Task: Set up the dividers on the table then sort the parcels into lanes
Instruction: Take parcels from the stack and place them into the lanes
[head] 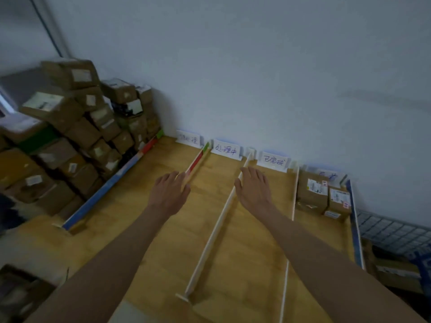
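A red-and-green striped divider (197, 162) is seated on the wooden tabletop (130, 206), running toward the wall at 12 o'clock, its near end pinched by the left hand (168, 191). The right hand (253, 188), fingers straight and holding nothing, rests against the white divider (217, 231) at its 3 o'clock side. Two parcels (323, 194) already sit in the far lane at 2 o'clock; the unsorted stack (77, 131) waits at 10 o'clock. Done well, the step likely means squaring the strip parallel to its neighbour, upright, far end butted between the label cards (225, 150).
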{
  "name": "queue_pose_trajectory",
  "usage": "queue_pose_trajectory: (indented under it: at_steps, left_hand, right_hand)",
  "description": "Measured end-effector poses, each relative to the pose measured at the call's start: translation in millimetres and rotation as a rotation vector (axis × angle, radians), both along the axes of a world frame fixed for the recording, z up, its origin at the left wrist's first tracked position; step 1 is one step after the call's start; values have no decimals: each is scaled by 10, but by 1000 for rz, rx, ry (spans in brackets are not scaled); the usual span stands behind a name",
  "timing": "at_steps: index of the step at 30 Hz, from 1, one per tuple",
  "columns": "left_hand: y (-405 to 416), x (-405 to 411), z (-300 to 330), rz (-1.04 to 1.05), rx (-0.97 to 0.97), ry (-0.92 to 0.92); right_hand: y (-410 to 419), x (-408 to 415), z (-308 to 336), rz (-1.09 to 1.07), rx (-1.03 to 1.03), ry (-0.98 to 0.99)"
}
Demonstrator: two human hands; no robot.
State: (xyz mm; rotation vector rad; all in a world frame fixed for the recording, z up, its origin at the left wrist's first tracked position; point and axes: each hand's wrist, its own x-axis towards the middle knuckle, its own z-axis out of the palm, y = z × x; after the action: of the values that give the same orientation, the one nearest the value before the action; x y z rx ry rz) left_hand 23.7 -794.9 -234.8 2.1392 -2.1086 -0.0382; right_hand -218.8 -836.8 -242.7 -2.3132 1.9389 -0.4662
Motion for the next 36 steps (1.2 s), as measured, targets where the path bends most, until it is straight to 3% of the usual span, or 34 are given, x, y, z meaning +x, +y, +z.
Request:
queue_pose_trajectory:
  at_steps: [14, 28, 36]
  left_hand:
    - [969, 2462, 436, 255, -62, -52]
    - [788, 4309, 966, 452, -201, -111]
    - [721, 5279, 1065, 673, -251, 29]
  right_hand:
    - [351, 2674, 421, 281, -97, 13]
    - [-128, 4938, 829, 565, -89, -110]
    - [-333, 6116, 1132, 691, 39, -202]
